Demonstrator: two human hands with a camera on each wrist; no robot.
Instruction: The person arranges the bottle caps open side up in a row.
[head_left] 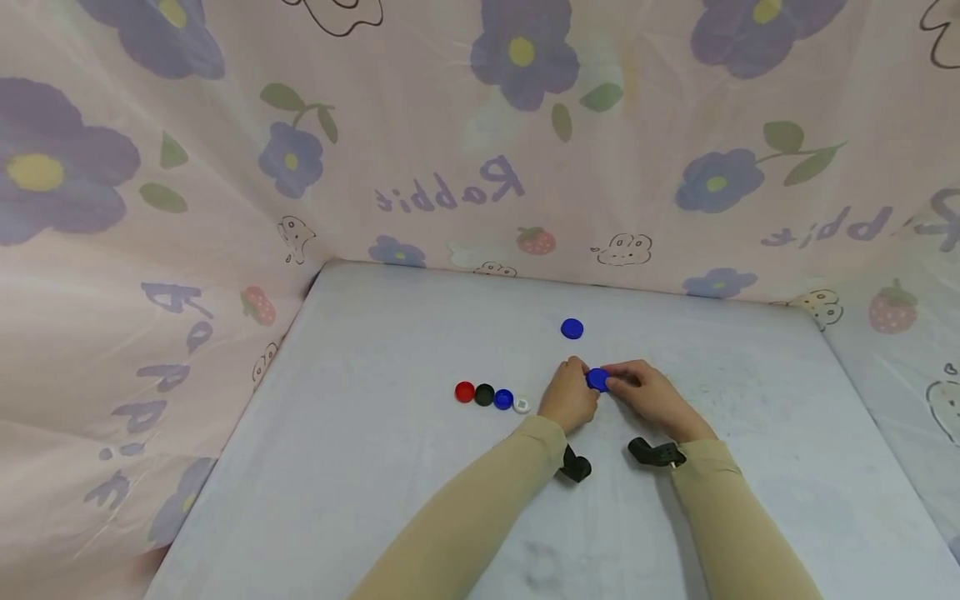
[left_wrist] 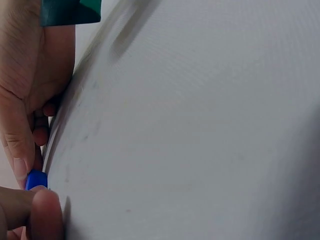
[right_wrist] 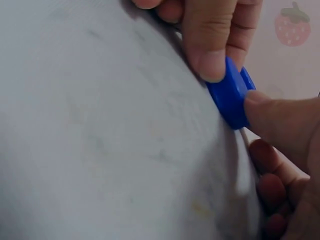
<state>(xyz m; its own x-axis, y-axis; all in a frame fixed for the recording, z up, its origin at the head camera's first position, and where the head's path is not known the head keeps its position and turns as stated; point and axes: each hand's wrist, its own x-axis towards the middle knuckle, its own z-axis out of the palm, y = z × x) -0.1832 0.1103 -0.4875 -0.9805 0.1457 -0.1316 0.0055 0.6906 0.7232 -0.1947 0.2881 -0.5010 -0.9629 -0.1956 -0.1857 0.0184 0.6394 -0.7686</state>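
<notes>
Both hands meet on a blue round cap [head_left: 597,380] at the right of the table's middle. My left hand [head_left: 572,398] pinches its left side, and my right hand [head_left: 651,395] holds its right side between thumb and fingers. From the right wrist, the blue cap [right_wrist: 229,97] stands tilted near the tabletop, a thumb pressed on it from each side. The left wrist view catches only a sliver of the cap [left_wrist: 36,178] between the fingertips. Another blue cap [head_left: 572,328] lies on the table beyond the hands.
Left of the hands, a red cap [head_left: 465,392], a black cap [head_left: 484,395], a blue cap [head_left: 504,399] and a white cap [head_left: 522,404] lie in a row. Patterned cloth [head_left: 450,108] walls the white table [head_left: 360,467] at the back and sides.
</notes>
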